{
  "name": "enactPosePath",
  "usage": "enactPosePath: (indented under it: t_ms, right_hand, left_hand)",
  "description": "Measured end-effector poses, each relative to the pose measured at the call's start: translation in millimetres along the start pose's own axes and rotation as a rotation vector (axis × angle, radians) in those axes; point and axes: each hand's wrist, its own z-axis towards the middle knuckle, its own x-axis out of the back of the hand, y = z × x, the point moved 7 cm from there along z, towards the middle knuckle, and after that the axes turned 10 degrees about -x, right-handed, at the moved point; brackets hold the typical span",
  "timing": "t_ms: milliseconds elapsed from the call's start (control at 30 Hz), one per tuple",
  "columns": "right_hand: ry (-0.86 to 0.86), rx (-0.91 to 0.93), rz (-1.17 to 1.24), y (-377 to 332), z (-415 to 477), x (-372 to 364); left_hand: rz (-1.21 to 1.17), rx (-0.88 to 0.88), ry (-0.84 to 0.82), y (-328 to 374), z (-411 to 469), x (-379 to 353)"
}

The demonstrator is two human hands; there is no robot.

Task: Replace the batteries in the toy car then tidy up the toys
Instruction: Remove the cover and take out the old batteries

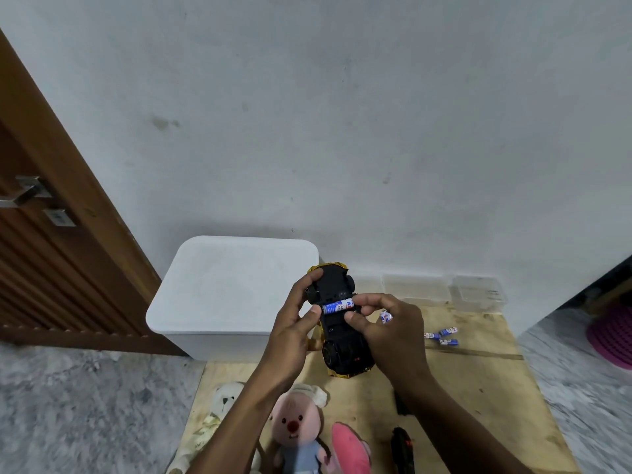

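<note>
Toy car upturned, black underside facing you, held above plywood board, its length running away from you. AA battery lies crosswise on underside, long axis left-right, square to car's length. Your left hand grips car's left flank, fingers curled round chassis. Your right hand pinches battery's right end, fingertips curled over it. My read: battery going into bay; keep it level with slot. Loose batteries on board, right of right hand

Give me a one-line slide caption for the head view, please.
Left hand grips the upturned toy car; right hand holds a blue battery against its underside.
</note>
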Motion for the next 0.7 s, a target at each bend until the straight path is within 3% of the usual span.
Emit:
enactPosePath:
  t_ms: [200,533,700]
  right_hand:
    - [-0.013,-0.029,0.041,0.8,-1.5,-1.6]
    - [0.044,0.258,-0.033,-22.9,-10.2,4.9]
    - [-0.034,0.276,0.030,-27.4,-5.5,-1.7]
  left_hand:
    - [-0.017,0.003,0.010,-5.2,-1.4,2.1]
    - [0.005,0.012,0.013,1.3,2.2,5.3]
    - [0.023,0.030,0.008,1.1,0.8,3.0]
